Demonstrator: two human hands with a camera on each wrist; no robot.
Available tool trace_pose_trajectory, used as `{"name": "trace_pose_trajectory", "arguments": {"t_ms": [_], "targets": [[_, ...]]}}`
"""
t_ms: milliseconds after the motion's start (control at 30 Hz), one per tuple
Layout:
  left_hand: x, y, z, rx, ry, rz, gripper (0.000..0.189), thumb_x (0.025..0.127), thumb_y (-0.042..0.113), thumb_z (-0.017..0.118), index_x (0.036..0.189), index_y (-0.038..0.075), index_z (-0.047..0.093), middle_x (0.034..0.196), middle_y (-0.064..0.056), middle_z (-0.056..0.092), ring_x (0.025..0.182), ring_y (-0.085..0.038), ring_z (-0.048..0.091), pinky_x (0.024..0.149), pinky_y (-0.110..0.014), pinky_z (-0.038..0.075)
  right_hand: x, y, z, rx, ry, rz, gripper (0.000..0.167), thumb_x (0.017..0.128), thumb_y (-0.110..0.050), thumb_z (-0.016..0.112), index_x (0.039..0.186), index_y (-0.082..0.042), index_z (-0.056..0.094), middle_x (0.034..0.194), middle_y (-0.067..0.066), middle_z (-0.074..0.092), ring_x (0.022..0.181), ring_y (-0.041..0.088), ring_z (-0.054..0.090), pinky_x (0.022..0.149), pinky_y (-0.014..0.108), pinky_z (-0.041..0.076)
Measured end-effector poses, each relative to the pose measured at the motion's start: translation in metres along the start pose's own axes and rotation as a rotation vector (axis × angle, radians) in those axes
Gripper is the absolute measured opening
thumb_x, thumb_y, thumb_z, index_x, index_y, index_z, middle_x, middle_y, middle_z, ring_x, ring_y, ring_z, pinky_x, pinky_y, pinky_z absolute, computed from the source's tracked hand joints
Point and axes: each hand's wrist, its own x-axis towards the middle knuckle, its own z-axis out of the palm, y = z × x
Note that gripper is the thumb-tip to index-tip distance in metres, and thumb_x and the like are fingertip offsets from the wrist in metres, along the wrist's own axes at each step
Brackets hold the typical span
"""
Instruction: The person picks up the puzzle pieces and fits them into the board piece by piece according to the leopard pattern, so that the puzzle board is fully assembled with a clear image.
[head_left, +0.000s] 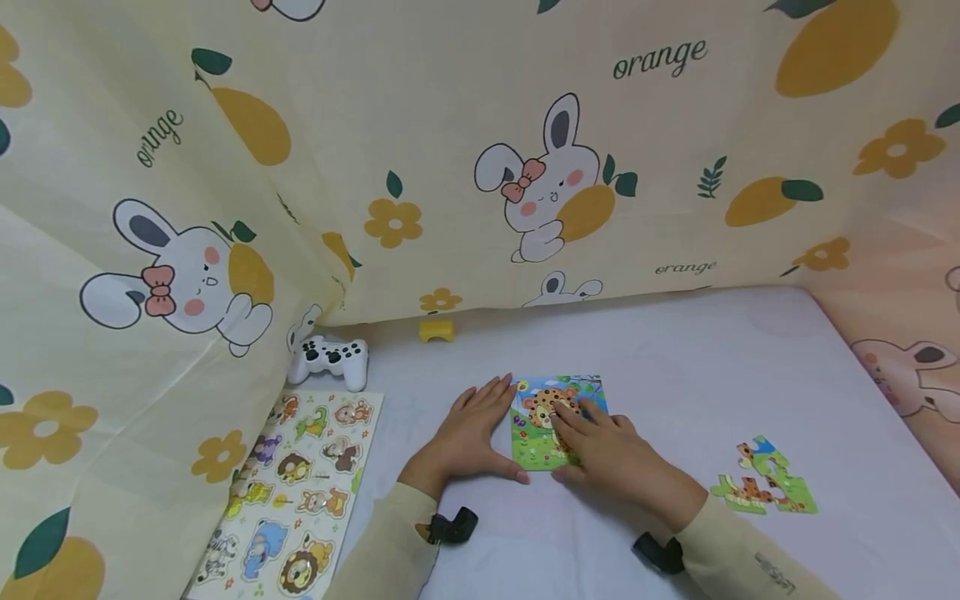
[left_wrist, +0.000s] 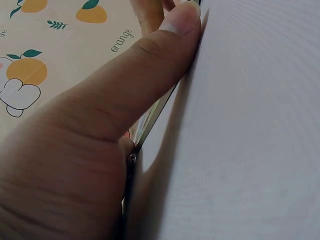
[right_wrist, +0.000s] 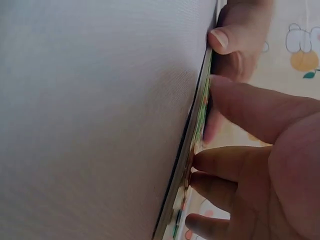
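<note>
A small jigsaw puzzle (head_left: 531, 446) with a spotted leopard on a green and blue scene lies flat on the table. My left hand (head_left: 467, 437) rests along its left edge, fingers stretched out, the thumb at the lower edge. From the right, my right hand (head_left: 618, 454) lies over the picture with its fingertips touching the surface, covering part of the leopard. The right wrist view shows these fingers (right_wrist: 215, 162) on the puzzle's thin, layered edge. Off to the right lie several loose puzzle pieces (head_left: 801, 493), some touching or overlapping.
A sheet of animal pictures (head_left: 311, 475) lies at the left, below a white game controller (head_left: 330, 357). A yellow block (head_left: 437, 331) stands at the back of the white tabletop (head_left: 675, 358). Printed cloth (head_left: 435, 108) hangs behind and beside the table.
</note>
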Motion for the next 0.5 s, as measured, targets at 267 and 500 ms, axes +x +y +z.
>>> {"name": "trace_pose_trajectory", "arguments": {"t_ms": [267, 500], "targets": [[0.000, -0.002, 0.003, -0.001, 0.007, 0.005, 0.144, 0.069, 0.089, 0.081, 0.176, 0.016, 0.020, 0.181, 0.006, 0.005, 0.164, -0.011, -0.001, 0.132, -0.048, 0.002, -0.007, 0.015, -0.004, 0.328, 0.081, -0.041, 0.068, 0.107, -0.049, 0.068, 0.161, -0.010, 0.055, 0.172, 0.018, 0.038, 0.155, 0.052, 0.031, 0.110, 0.080, 0.034], [-0.001, 0.001, 0.000, -0.001, 0.005, -0.005, 0.145, 0.067, 0.087, 0.084, 0.176, 0.016, 0.020, 0.181, 0.007, 0.005, 0.165, -0.012, -0.001, 0.132, -0.047, 0.001, -0.032, 0.046, -0.015, 0.626, 0.214, 0.002, 0.058, 0.112, -0.033, 0.066, 0.160, -0.004, 0.052, 0.161, 0.021, 0.051, 0.145, 0.049, 0.049, 0.112, 0.071, 0.045]]}}
